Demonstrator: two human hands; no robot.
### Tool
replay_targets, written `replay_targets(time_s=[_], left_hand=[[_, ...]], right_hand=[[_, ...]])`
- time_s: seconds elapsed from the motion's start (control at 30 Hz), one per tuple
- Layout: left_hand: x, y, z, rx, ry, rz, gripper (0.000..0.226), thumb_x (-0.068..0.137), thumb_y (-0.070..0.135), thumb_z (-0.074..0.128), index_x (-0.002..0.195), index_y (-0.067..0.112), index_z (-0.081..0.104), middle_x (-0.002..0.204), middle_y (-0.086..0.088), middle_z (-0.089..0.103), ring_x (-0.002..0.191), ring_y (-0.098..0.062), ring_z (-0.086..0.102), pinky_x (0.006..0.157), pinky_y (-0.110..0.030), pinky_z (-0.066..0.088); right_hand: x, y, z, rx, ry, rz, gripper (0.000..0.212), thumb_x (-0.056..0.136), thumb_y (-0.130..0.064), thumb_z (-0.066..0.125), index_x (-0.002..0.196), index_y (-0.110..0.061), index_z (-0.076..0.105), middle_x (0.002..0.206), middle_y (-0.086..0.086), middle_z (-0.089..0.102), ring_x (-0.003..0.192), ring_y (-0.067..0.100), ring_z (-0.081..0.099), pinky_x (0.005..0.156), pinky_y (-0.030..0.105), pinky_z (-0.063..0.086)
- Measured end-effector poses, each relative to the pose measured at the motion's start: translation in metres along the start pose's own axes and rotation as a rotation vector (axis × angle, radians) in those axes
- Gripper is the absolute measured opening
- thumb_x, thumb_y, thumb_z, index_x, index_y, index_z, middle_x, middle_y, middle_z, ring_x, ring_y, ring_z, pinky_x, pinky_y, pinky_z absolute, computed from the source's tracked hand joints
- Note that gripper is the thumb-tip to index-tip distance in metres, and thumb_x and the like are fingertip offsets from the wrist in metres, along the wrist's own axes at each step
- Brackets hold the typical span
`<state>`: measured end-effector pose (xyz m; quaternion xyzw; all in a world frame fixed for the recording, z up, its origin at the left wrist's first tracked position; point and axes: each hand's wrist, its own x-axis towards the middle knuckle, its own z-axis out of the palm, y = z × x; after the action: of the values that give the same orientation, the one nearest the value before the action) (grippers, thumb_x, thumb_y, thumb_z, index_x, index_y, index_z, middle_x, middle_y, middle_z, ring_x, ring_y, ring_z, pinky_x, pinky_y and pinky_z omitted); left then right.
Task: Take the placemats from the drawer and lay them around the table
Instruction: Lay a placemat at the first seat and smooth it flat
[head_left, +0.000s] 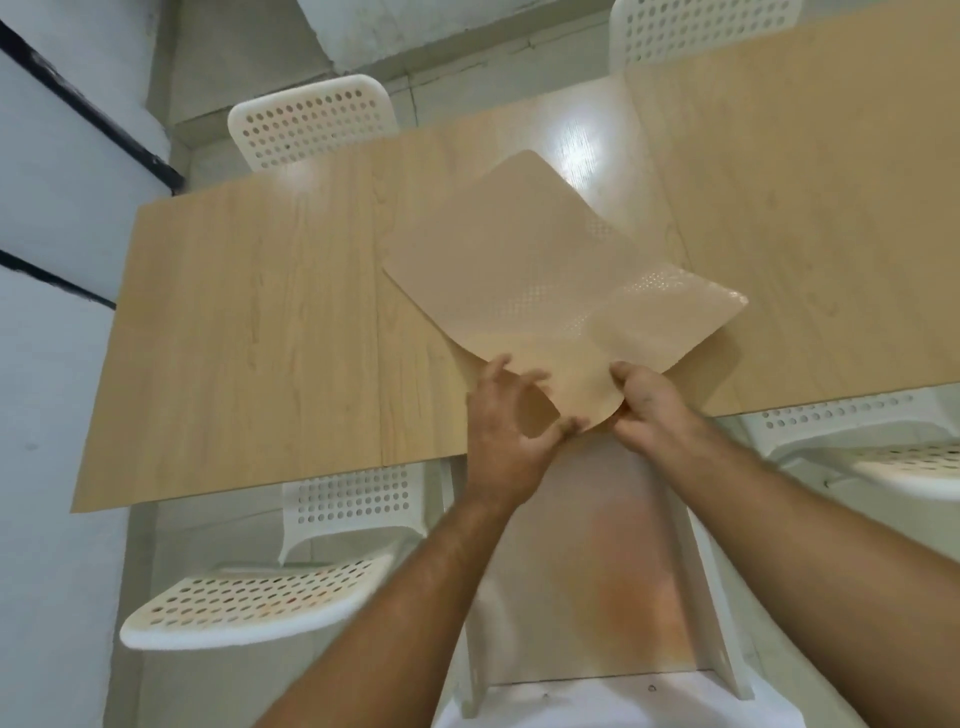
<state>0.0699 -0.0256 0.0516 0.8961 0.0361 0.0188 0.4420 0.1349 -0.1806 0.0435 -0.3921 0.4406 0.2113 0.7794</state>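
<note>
A stack of tan placemats (524, 260) lies tilted on the light wooden table (260, 322), its near corner curling up off the table's front edge. My left hand (511, 431) pinches that corner from the left, thumb under a lifted flap. Just to the right of it, my right hand (649, 410) grips the same corner. The top mat's right side (675, 306) is bent upward and glossy. Below the table edge an open white drawer (597, 571) stretches toward me; it looks empty, with my forearms crossing over its sides.
White perforated chairs stand around the table: one at the near left (260, 597), one at the near right (883, 452), two at the far side (311, 124) (691, 31). A second table top (831, 182) adjoins on the right. A grey wall lies to the left.
</note>
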Motion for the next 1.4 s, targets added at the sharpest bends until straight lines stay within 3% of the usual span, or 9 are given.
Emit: replay_targets(time_s=[0.1,0.23,0.37,0.53,0.67,0.8,0.97,1.13,1.4], left_hand=[[0.014,0.002,-0.006,-0.362,0.078,-0.539,0.087,0.085,0.066,0.061,0.155,0.038,0.019,0.162,0.003,0.021,0.146,-0.019,0.028,0.110,-0.036,0.028],[0.044,-0.020,-0.011,-1.013,0.102,-0.945,0.086,0.090,0.039,0.071,0.157,0.022,0.021,0.128,-0.004,0.068,0.103,-0.017,0.069,0.087,-0.037,0.047],[0.061,-0.022,-0.016,-1.003,0.070,-0.934,0.073,0.089,0.016,0.073,0.150,0.024,0.036,0.120,-0.008,0.070,0.106,-0.021,0.067,0.072,-0.032,0.047],[0.072,-0.025,-0.015,-0.829,0.113,-0.919,0.072,0.088,-0.008,0.063,0.147,0.027,0.040,0.098,-0.013,0.070,0.061,-0.014,0.059,0.044,-0.026,0.041],[0.071,-0.027,-0.016,-0.818,0.088,-0.919,0.072,0.088,-0.004,0.067,0.147,0.027,0.039,0.105,-0.013,0.072,0.069,-0.015,0.063,0.048,-0.028,0.042],[0.073,-0.028,-0.017,-0.910,0.122,-0.958,0.071,0.085,0.013,0.077,0.147,0.021,0.042,0.123,-0.008,0.068,0.108,-0.021,0.066,0.065,-0.033,0.048],[0.085,-0.026,-0.023,-0.884,0.195,-0.915,0.042,0.086,0.020,0.077,0.124,0.011,0.061,0.100,-0.005,0.076,0.090,-0.021,0.073,0.095,-0.045,0.053],[0.100,-0.018,-0.055,-1.047,0.245,-0.870,0.044,0.091,0.051,0.064,0.113,0.013,0.068,0.100,-0.005,0.075,0.089,-0.022,0.071,0.070,-0.038,0.054],[0.121,-0.020,-0.146,-1.166,0.362,-0.729,0.044,0.088,0.009,0.072,0.129,-0.003,0.060,0.119,-0.020,0.069,0.090,-0.026,0.072,0.057,-0.031,0.059]], right_hand=[[-0.001,-0.001,-0.004,0.028,0.029,-0.024,0.023,0.101,-0.012,0.054,0.120,-0.004,0.064,0.103,0.010,0.073,0.084,0.024,0.071,0.059,0.039,0.059],[-0.004,-0.003,-0.013,0.013,-0.051,-0.009,0.018,0.101,-0.016,0.055,0.114,-0.009,0.065,0.100,0.007,0.074,0.089,0.021,0.071,0.076,0.039,0.059],[-0.002,-0.011,-0.020,-0.003,-0.111,-0.024,0.016,0.101,-0.014,0.052,0.107,-0.010,0.065,0.094,0.006,0.075,0.087,0.020,0.072,0.077,0.037,0.058],[0.006,-0.026,-0.019,0.023,-0.033,-0.004,0.017,0.101,-0.018,0.054,0.109,-0.008,0.065,0.102,0.012,0.074,0.097,0.030,0.070,0.091,0.052,0.053],[0.013,-0.028,-0.012,-0.026,0.054,-0.119,0.028,0.096,-0.004,0.058,0.124,-0.004,0.061,0.112,0.016,0.071,0.099,0.033,0.070,0.089,0.057,0.055],[0.007,-0.023,-0.008,-0.068,0.085,-0.267,0.022,0.096,-0.002,0.058,0.116,-0.008,0.064,0.099,0.008,0.071,0.084,0.026,0.069,0.085,0.051,0.057],[0.002,-0.024,-0.004,-0.014,0.005,-0.332,0.025,0.099,-0.010,0.057,0.121,-0.008,0.068,0.104,0.005,0.073,0.094,0.021,0.069,0.089,0.044,0.056],[-0.018,-0.045,0.002,0.074,-0.086,-0.276,0.022,0.097,-0.014,0.060,0.115,-0.016,0.072,0.111,0.007,0.074,0.089,0.021,0.071,0.070,0.038,0.061],[-0.060,-0.089,-0.041,-0.152,-0.228,-0.219,0.026,0.101,-0.021,0.052,0.116,-0.027,0.072,0.084,0.002,0.076,0.065,0.017,0.071,0.056,0.032,0.060]])
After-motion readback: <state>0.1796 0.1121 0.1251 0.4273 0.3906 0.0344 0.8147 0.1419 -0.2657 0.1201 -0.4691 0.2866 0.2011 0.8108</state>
